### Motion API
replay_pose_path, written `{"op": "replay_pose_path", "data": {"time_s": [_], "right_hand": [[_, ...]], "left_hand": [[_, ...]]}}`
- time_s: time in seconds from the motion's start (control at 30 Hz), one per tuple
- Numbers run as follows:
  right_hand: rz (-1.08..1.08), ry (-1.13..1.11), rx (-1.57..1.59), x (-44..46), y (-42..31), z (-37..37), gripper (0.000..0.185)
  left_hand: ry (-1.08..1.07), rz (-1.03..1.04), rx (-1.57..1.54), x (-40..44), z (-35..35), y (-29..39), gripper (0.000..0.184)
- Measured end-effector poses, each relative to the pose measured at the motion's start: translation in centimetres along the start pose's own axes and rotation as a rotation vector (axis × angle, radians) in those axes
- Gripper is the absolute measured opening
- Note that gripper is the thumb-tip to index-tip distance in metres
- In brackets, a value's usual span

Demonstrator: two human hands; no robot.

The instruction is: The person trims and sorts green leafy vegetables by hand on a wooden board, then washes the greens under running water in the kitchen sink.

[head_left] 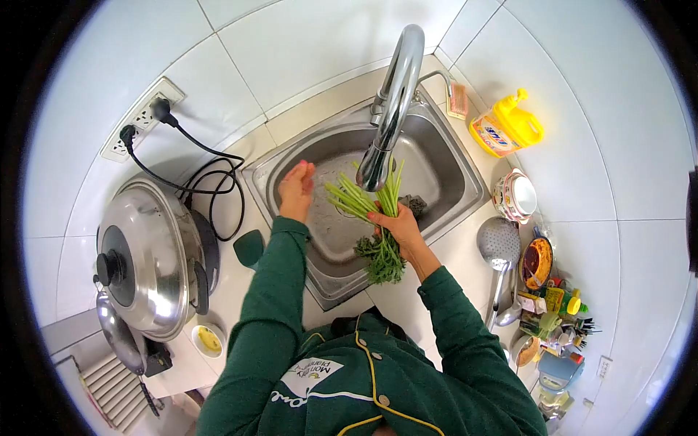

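Note:
My right hand (398,229) is closed around a bunch of leafy greens (363,200) over the sink. The pale green stems fan out toward the faucet, and the dark curly leaves (384,260) hang toward me. Above the stems is the spout of the chrome faucet (374,166); I cannot make out whether water runs. Over the left part of the steel sink (331,247) I hold up my left hand (296,190), with nothing visible in it and its fingers loosely bent. A dark, scrunched item (414,204) lies in the basin, right of the stems.
On the left stand a large lidded steel pot (149,254), a green spatula-like piece (249,248) and a small bowl (209,340). Black cords (218,174) run to wall sockets. To the right are a yellow detergent jug (505,127), stacked bowls (515,196), a skimmer (499,243) and several condiments.

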State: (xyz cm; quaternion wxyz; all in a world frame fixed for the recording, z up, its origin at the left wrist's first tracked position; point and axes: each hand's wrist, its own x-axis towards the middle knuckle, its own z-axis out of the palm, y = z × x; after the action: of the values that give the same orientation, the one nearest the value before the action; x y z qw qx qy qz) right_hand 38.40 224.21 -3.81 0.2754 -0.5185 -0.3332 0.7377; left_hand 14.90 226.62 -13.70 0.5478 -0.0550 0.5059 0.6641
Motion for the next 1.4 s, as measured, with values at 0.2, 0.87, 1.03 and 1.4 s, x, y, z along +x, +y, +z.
{"op": "replay_pose_path", "data": {"time_s": [0.2,0.87,1.03,1.4], "right_hand": [[-0.029,0.052,0.015,2.2,1.4,0.3,0.032],[-0.074,0.013,-0.057,0.9,1.6,-0.4,0.028],[-0.097,0.077,0.078,1.8,2.1,0.5,0.031],[0.153,-0.124,0.237,2.7,3.8,2.5,0.030]], "left_hand": [[0.148,-0.174,0.375,-3.3,-0.9,-2.1,0.049],[-0.197,0.110,-0.105,0.2,-1.6,-2.3,0.014],[-0.020,-0.326,0.166,-3.2,-2.2,-3.3,0.037],[-0.279,-0.313,0.151,-9.2,2.6,-3.5,0.018]]}}
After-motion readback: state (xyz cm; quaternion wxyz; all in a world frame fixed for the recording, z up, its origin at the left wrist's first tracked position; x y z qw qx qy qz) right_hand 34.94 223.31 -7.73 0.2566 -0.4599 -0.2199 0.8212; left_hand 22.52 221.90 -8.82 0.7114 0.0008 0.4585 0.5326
